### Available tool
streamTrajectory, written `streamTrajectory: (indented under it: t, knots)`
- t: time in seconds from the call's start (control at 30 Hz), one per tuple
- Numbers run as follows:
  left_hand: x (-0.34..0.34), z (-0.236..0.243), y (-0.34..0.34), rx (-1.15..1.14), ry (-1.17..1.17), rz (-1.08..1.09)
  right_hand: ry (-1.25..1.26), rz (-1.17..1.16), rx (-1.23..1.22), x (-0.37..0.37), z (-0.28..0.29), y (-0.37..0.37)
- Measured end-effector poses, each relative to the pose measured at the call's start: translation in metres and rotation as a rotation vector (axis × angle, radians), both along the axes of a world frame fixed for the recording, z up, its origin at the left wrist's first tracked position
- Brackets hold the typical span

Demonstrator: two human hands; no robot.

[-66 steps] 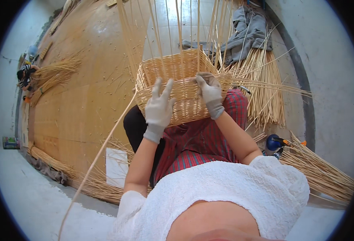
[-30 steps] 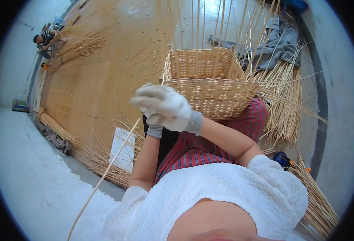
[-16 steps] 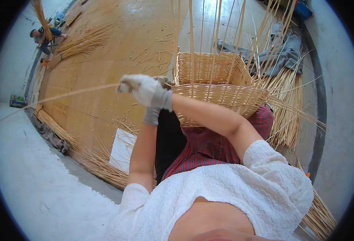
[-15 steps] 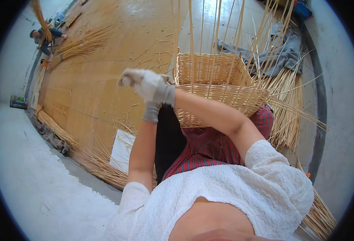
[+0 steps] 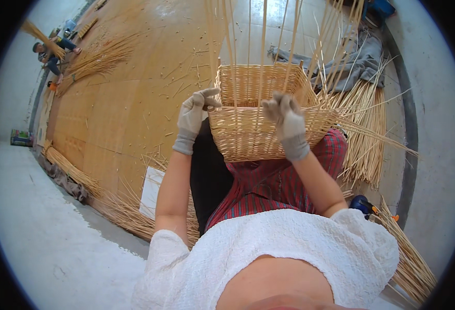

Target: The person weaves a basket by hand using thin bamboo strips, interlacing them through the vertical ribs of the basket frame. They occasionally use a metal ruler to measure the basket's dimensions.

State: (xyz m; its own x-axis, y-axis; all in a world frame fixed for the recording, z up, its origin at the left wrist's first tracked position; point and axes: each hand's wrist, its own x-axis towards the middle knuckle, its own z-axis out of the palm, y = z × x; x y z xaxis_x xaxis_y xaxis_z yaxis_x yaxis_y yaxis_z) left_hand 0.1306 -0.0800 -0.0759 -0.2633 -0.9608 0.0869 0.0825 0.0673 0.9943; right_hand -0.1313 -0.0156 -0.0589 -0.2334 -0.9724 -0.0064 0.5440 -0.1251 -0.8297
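A rectangular wicker basket (image 5: pixel 253 137) rests on my lap, its tall upright stakes (image 5: pixel 263 57) rising from the rim. Both my hands wear pale gloves with grey cuffs. My left hand (image 5: pixel 191 116) is at the basket's near left corner, thumb and fingers pinched about the rim there. Over the front rim, right of the middle, my right hand (image 5: pixel 289 121) has its fingers curled up beside the stakes. Those fingertips are slightly smeared, and what they hold, if anything, cannot be made out.
Loose wicker rods (image 5: pixel 364 139) lie to the right near a grey cloth (image 5: pixel 359 59). More rods (image 5: pixel 121 212) lie at the lower left beside a white board (image 5: pixel 151 191). A dark blue tool (image 5: pixel 361 204) sits by my right side. Far left, another person (image 5: pixel 52 54) handles a bundle of rods.
My right hand has come away from my left, moving right to the basket's front rim. My left hand has moved to the left corner. The view has shifted slightly.
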Motion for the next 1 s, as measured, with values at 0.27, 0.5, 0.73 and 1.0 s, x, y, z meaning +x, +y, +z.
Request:
streamTrajectory:
  t: [0.27,0.5,0.73,1.0]
  knots:
    - [-0.058,0.059,0.018,-0.242,-1.103,0.004,0.176,-0.048,0.229,-0.03,-0.028,0.019]
    - [-0.087,0.026,0.01,-0.158,-1.368,0.028,1.007,-0.368,-0.499,0.01,0.063,-0.076]
    - [-0.083,0.03,0.038,-0.269,-0.899,0.461,0.45,-0.086,0.007,-0.08,-0.053,0.0]
    - [-0.174,0.023,0.076,-0.386,-1.138,0.188,1.069,-0.536,-0.435,-0.065,0.054,-0.057]
